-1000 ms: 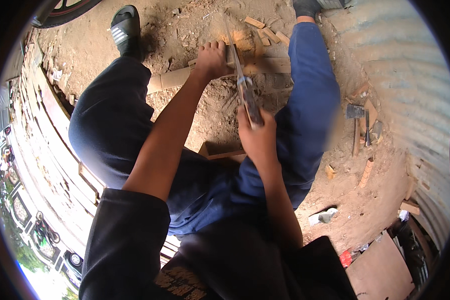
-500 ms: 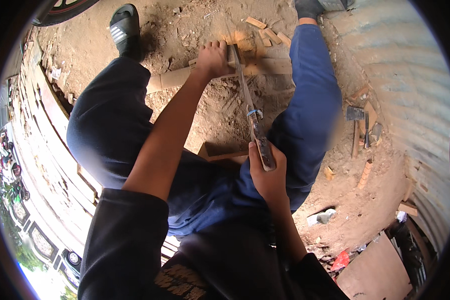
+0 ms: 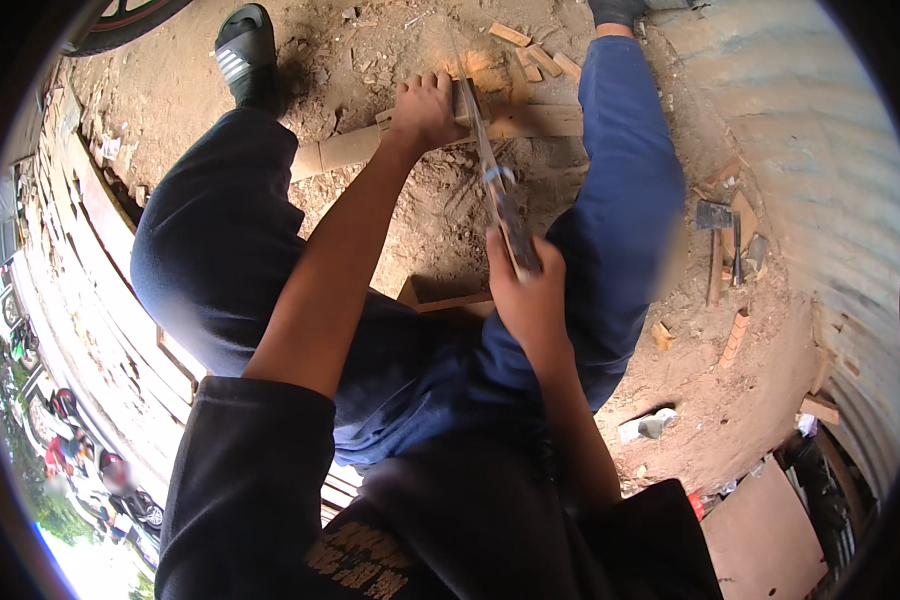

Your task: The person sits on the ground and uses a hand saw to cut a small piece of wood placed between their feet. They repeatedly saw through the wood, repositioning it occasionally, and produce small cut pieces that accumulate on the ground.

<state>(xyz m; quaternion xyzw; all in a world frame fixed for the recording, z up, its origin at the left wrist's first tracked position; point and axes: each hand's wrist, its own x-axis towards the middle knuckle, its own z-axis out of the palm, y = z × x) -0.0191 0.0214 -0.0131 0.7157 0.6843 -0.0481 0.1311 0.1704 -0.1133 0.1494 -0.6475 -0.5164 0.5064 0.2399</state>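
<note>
Fingers curled, my left hand [image 3: 422, 110] presses on a short wood piece [image 3: 468, 92] lying across a pale wooden plank [image 3: 535, 122] on the dirt ground between my legs. My right hand [image 3: 525, 290] grips the handle of a hand saw [image 3: 508, 220], which has a blue band near the blade's base. The thin blade, partly blurred, runs forward just right of my left fingers, over the wood. Orange sawdust [image 3: 490, 70] lies just beyond it.
Wood offcuts [image 3: 538, 55] lie ahead. At right are a hatchet [image 3: 713, 216], loose wood and a corrugated metal wall [image 3: 810, 150]. A wooden box [image 3: 450, 300] sits between my thighs, a tyre [image 3: 120, 30] at upper left. Boards and parked motorbikes are at left.
My right hand and saw went back toward my body, then moved forward again over the last half second. My left hand stays on the wood.
</note>
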